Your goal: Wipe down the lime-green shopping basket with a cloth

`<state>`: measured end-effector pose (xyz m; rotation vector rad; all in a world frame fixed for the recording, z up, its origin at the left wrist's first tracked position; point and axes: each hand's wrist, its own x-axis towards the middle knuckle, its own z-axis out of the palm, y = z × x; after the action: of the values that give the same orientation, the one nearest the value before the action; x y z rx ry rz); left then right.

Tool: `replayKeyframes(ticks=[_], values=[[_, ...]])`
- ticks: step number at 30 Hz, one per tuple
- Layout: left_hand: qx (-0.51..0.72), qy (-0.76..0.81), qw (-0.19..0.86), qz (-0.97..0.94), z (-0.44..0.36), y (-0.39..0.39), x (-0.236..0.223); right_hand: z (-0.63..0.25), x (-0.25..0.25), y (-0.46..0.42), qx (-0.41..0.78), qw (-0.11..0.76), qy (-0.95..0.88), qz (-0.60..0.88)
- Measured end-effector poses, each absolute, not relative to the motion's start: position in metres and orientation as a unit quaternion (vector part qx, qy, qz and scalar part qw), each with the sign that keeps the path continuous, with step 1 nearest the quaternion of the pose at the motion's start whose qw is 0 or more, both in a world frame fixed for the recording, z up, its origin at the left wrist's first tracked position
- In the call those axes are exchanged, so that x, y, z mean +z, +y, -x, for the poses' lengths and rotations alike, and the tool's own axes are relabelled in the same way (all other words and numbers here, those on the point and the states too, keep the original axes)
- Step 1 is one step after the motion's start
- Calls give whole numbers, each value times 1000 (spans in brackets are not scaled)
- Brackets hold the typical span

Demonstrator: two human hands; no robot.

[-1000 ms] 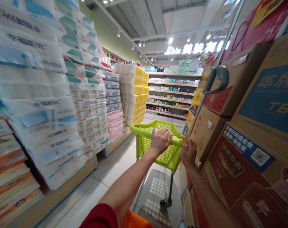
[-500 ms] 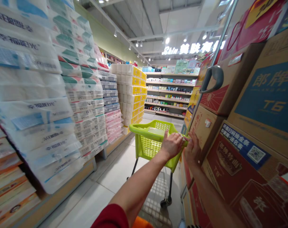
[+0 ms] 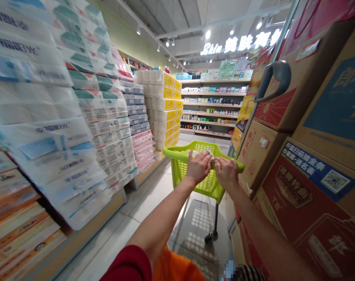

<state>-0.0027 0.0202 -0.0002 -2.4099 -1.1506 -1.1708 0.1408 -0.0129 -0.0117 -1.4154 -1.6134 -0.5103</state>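
Observation:
A lime-green shopping cart [image 3: 177, 171] stands in front of me in the aisle, its handle [image 3: 238, 166] towards me. Both hands are closed at the middle of the handle, side by side. A small crumpled white wipe [image 3: 209, 152] shows between and behind the fingers, lying against the handle. My left hand [image 3: 198, 168] bends its fingers over this wipe from the left. Close beside it, my right hand [image 3: 227, 172] pinches at the wipe and handle from the right. The fingertips are partly hidden, and the cart's contents are hard to make out.
Stacked tissue packs [image 3: 104, 117] line the left side, with yellow-and-white paper rolls [image 3: 168, 105] farther on. Cardboard cartons [image 3: 309, 187] rise close on the right, beside a grey handle [image 3: 275, 80] on a pole. Product shelves [image 3: 212, 103] stand at the far end.
Both hands have slid leftward along the cart handle, from its right end to the middle, with the white wipe. My view has shifted slightly, and the cartons appear nearer.

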Motion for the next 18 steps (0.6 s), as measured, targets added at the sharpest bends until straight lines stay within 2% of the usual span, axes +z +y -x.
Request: replayKeyframes(ticks=[3, 8, 14, 18], values=[[-401, -404, 105, 815, 14, 24, 1, -140, -17, -12, -200, 451, -668, 556], [-425, -559, 84, 707, 56, 47, 3, -153, -21, -14, -177, 481, -658, 552], [-393, -432, 62, 809, 2, 32, -1, -163, -27, -8, -181, 478, -649, 563], [-415, -438, 51, 796, 27, 44, 0, -178, -28, -8, -177, 477, -678, 530]])
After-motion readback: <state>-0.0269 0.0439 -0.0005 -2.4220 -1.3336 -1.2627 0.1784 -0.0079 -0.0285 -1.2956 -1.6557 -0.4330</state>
